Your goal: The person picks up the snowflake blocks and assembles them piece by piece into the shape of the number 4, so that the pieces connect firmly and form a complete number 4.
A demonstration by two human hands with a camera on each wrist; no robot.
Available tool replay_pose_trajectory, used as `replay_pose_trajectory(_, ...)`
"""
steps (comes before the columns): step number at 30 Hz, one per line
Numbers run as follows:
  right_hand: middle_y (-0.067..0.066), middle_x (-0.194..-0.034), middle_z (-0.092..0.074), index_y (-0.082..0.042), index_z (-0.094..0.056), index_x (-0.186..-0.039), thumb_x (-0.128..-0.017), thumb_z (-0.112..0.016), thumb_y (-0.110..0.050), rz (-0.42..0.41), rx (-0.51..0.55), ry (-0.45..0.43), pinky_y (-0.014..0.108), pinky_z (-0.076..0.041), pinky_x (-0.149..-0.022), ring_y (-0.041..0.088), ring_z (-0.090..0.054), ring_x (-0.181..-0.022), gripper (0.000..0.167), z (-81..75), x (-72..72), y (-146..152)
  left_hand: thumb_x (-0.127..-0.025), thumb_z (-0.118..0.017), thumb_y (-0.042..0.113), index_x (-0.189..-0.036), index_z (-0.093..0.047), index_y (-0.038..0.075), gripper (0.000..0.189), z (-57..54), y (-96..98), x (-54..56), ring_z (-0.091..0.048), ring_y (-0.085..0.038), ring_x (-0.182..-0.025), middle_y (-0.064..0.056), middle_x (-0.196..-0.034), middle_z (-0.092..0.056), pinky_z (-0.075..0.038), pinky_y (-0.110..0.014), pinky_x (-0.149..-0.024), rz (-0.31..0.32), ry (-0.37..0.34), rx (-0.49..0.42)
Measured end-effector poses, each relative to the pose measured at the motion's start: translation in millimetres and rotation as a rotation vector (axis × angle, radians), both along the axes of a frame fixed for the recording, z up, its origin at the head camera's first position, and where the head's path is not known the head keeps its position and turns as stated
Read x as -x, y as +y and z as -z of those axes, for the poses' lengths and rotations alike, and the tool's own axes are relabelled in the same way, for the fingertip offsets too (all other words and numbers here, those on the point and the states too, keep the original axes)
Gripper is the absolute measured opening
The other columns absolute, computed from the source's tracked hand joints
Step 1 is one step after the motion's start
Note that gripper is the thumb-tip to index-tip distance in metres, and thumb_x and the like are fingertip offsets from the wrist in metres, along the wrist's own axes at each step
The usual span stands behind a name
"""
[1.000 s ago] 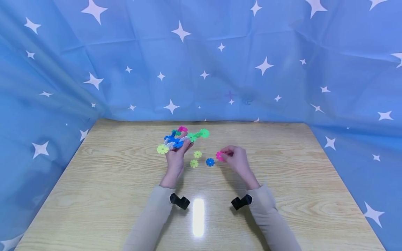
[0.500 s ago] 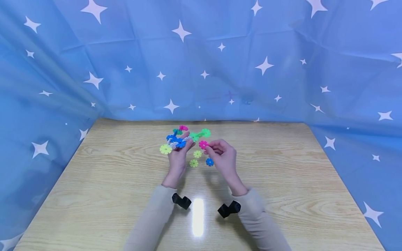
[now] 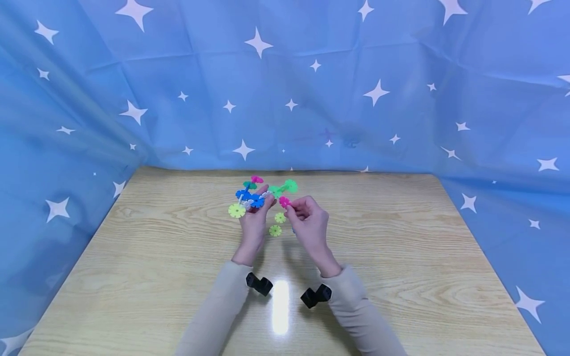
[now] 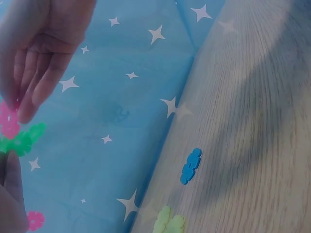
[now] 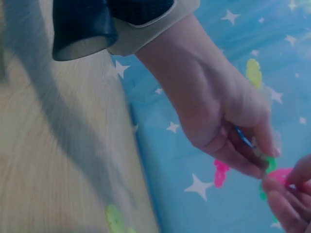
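Note:
My left hand [image 3: 253, 231] grips a built cluster of notched plastic discs, linked edge to edge. In it are a yellow-green disc [image 3: 236, 210], blue discs [image 3: 257, 200], white ones, a pink disc [image 3: 257, 179] at the far end, and bright green discs [image 3: 290, 186] reaching out to the right. Between thumb and fingers, my right hand [image 3: 311, 225] pinches a loose pink disc [image 3: 284, 201]. In the left wrist view this pink disc [image 4: 9, 119] overlaps the edge of the green discs [image 4: 22, 141]. My left thumb sits just below the green discs there.
Two yellow-green discs [image 3: 275, 231] lie on the wooden table [image 3: 401, 257] beneath the hands. A blue disc [image 4: 191, 166] lies near them, mostly hidden behind my right hand in the head view. A blue star-patterned curtain [image 3: 285, 89] hangs behind the table.
My right hand has carried the pink disc from the right of the loose blue disc leftward and up to the green end of the cluster. My left hand has shifted slightly right.

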State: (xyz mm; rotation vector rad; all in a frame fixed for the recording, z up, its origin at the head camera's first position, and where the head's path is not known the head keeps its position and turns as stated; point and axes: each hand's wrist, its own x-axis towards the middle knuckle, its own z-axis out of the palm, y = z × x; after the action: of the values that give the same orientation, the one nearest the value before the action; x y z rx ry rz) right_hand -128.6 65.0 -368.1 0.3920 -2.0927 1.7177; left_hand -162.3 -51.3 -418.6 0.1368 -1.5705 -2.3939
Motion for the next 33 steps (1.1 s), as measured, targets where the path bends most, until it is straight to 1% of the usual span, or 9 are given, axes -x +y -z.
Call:
replay_pose_trajectory(4,0.03,-0.079,-0.065,0.015,-0.056,-0.087,-0.081,-0.06,0.015,-0.021,0.054,0.05,0.014,-0.053,-0.053,0.041,-0.065,-0.066,0.007,14.1,8.0,-2.4,-0.088,-0.066,0.01,-0.12,-0.06,-0.003,0.035,-1.2,1.7,0.3,-0.067,-0.009,-0.085,-0.011,-0.119,-0.063,-0.05,-0.028,-0.094,-0.009,0.006,-0.011)
replay_pose_trajectory(9,0.021,-0.078,-0.068,0.009,-0.061,-0.089,-0.083,-0.064,0.009,0.001,-0.003,0.157,0.016,-0.054,-0.053,0.032,-0.068,-0.065,0.007,36.0,22.2,-3.8,-0.089,-0.064,0.005,-0.121,-0.057,-0.007,0.035,0.5,4.0,1.7,-0.067,-0.009,-0.084,-0.019,-0.123,-0.059,-0.051,-0.029,-0.092,-0.022,0.039,-0.035)
replay_pose_trajectory(12,0.018,-0.075,-0.069,0.007,-0.061,-0.084,-0.082,-0.064,0.01,0.032,-0.056,0.232,0.017,-0.054,-0.051,0.028,-0.067,-0.061,0.005,38.5,23.5,-5.2,-0.089,-0.065,0.008,-0.121,-0.058,-0.006,0.036,1.9,4.3,2.0,-0.067,-0.009,-0.086,-0.018,-0.122,-0.06,-0.051,-0.027,-0.091,-0.013,0.022,-0.014)
replay_pose_trajectory(17,0.02,-0.074,-0.068,0.008,-0.059,-0.08,-0.08,-0.064,0.013,0.051,-0.078,0.28,0.022,-0.056,-0.049,0.027,-0.067,-0.058,0.007,36.6,22.6,-7.5,-0.088,-0.067,0.017,-0.122,-0.06,0.001,0.038,2.8,5.0,1.4,-0.067,-0.015,-0.093,-0.011,-0.116,-0.065,-0.048,-0.027,-0.096,0.011,-0.038,0.056)
replay_pose_trajectory(20,0.021,-0.076,-0.068,0.01,-0.059,-0.082,-0.08,-0.064,0.013,0.034,-0.062,0.296,0.021,-0.056,-0.05,0.027,-0.067,-0.058,0.007,41.6,26.5,-5.4,-0.089,-0.066,0.017,-0.122,-0.061,0.003,0.036,1.3,5.6,1.2,-0.065,-0.018,-0.099,-0.011,-0.114,-0.065,-0.046,-0.03,-0.098,0.019,-0.049,0.064)
replay_pose_trajectory(23,0.023,-0.08,-0.068,0.011,-0.06,-0.085,-0.079,-0.067,0.013,-0.006,-0.062,0.297,0.026,-0.058,-0.053,0.031,-0.068,-0.063,0.01,41.5,27.6,-2.4,-0.09,-0.065,0.016,-0.122,-0.061,0.003,0.035,0.7,4.3,1.2,-0.064,-0.018,-0.1,-0.011,-0.113,-0.066,-0.046,-0.03,-0.099,0.02,-0.048,0.074)
replay_pose_trajectory(27,0.021,-0.084,-0.069,0.008,-0.063,-0.095,-0.076,-0.07,0.012,-0.062,-0.098,0.197,0.03,-0.059,-0.056,0.031,-0.068,-0.069,0.021,44.7,28.9,3.9,-0.09,-0.063,0.015,-0.122,-0.059,0.002,0.034,1.6,0.5,1.8,-0.065,-0.018,-0.1,-0.011,-0.113,-0.065,-0.044,-0.03,-0.101,0.012,-0.038,0.05)
replay_pose_trajectory(30,0.02,-0.084,-0.068,0.007,-0.064,-0.098,-0.076,-0.07,0.011,-0.1,-0.161,0.022,0.029,-0.059,-0.06,0.03,-0.067,-0.072,0.023,53.0,30.7,8.5,-0.091,-0.063,0.013,-0.122,-0.058,0.001,0.034,2.3,-2.6,2.7,-0.066,-0.016,-0.097,-0.01,-0.112,-0.066,-0.043,-0.03,-0.102,0.004,-0.02,0.011)
replay_pose_trajectory(33,0.021,-0.087,-0.067,0.008,-0.065,-0.096,-0.077,-0.07,0.008,-0.143,-0.286,-0.138,0.03,-0.058,-0.064,0.029,-0.065,-0.076,0.02,66.2,34.5,11.4,-0.09,-0.063,0.012,-0.122,-0.058,0.001,0.034,2.9,-5.4,3.2,-0.067,-0.013,-0.093,-0.008,-0.11,-0.066,-0.043,-0.029,-0.102,0.005,-0.008,-0.018)
